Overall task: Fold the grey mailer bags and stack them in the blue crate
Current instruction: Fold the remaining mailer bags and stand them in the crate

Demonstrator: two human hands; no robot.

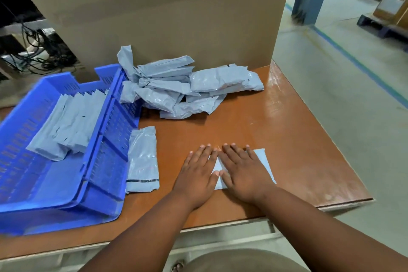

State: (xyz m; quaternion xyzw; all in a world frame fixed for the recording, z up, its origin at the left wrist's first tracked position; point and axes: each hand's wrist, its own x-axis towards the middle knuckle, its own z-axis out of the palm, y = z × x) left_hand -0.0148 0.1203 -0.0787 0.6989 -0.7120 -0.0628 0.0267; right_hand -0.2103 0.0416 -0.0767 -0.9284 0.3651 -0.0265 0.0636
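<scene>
Under both flat hands, left hand [197,173] and right hand [244,171], lies a mailer bag [263,164].

Left hand [199,173]: palm down, fingers straight and slightly spread, thumb tucked toward the other hand. Right hand [244,172]: palm down, fingers straight and fanned, index fingertip beside the left hand's. Both forearms bare, reaching forward from the lower edge, converging at the wrists.

The tabletop [254,117] is glossy brown laminate; mailer bags [176,86] are crinkled, slightly shiny grey plastic; blue crate [106,161] moulded plastic; box [165,17] matt cardboard.
</scene>
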